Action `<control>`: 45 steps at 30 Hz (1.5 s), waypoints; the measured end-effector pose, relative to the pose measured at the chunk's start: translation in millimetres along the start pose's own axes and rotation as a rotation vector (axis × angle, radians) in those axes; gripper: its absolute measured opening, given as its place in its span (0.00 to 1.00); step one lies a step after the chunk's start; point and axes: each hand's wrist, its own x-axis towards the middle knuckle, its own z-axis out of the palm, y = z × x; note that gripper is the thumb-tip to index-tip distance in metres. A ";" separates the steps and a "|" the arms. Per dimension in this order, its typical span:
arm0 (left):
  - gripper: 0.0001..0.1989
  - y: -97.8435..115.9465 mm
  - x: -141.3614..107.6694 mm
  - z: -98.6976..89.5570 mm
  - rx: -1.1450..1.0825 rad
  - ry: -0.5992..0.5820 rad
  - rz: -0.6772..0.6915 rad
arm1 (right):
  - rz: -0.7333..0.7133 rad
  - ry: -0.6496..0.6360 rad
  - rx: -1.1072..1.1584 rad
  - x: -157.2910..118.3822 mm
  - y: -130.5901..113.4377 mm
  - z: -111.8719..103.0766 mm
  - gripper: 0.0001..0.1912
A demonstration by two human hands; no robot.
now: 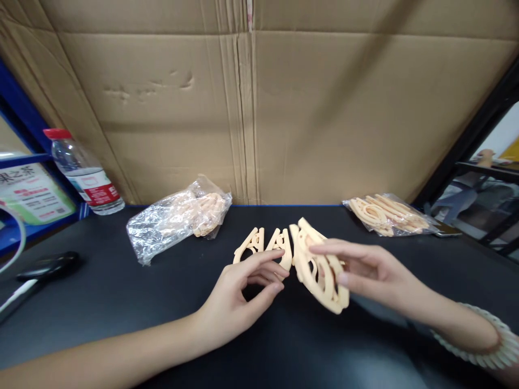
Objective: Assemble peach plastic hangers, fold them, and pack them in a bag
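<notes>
My right hand (360, 270) grips a cream plastic folding piece (320, 275), made of several curved parts, between thumb and fingers and holds it tilted above the black table. My left hand (251, 292) is curved with its fingers apart and nothing between thumb and fingertips. Just behind its fingers, two smaller cream clip-like pieces stand side by side on the table, a left one (247, 243) and a right one (286, 248). My left fingers partly cover both; whether they touch them is unclear.
A clear bag of cream parts (178, 216) lies at the back left, another bag (389, 214) at the back right. A red-capped bottle (93, 178) and a black mouse-like object (48, 266) are at the left. Cardboard (324, 108) walls off the back of the black table (121, 302).
</notes>
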 end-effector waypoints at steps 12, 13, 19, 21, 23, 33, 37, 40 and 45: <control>0.27 7.6 -10.7 -1.9 0.859 -0.298 0.149 | 0.224 0.089 -0.971 6.8 37.2 -52.0 0.25; 0.28 7.6 -11.3 -1.9 0.901 -0.313 0.134 | 0.224 0.068 -0.992 4.7 36.9 -49.7 0.26; 0.31 3.2 -12.8 -1.0 1.010 -0.366 0.037 | 0.161 0.037 -1.115 -8.5 33.9 -28.7 0.39; 0.31 0.9 -14.5 0.3 1.021 -0.370 0.023 | 0.155 -0.002 -1.136 -12.0 34.5 -15.7 0.41; 0.32 -1.3 -16.9 1.8 1.036 -0.350 0.008 | 0.150 -0.035 -1.157 -13.3 35.1 -2.0 0.39; 0.36 -24.5 26.2 -19.5 1.005 -0.431 -0.092 | 0.103 0.044 -1.178 34.7 56.3 2.2 0.32; 0.33 -42.1 55.8 -28.0 1.039 -0.371 -0.070 | -0.011 0.141 -1.130 60.4 71.7 -10.3 0.26; 0.28 -42.5 60.9 -29.0 1.145 -0.234 0.125 | -0.090 0.219 -1.123 63.1 74.1 -15.8 0.20; 0.25 -14.8 46.5 -53.7 1.427 -0.111 0.483 | -0.193 0.201 -1.130 51.3 64.3 -14.0 0.16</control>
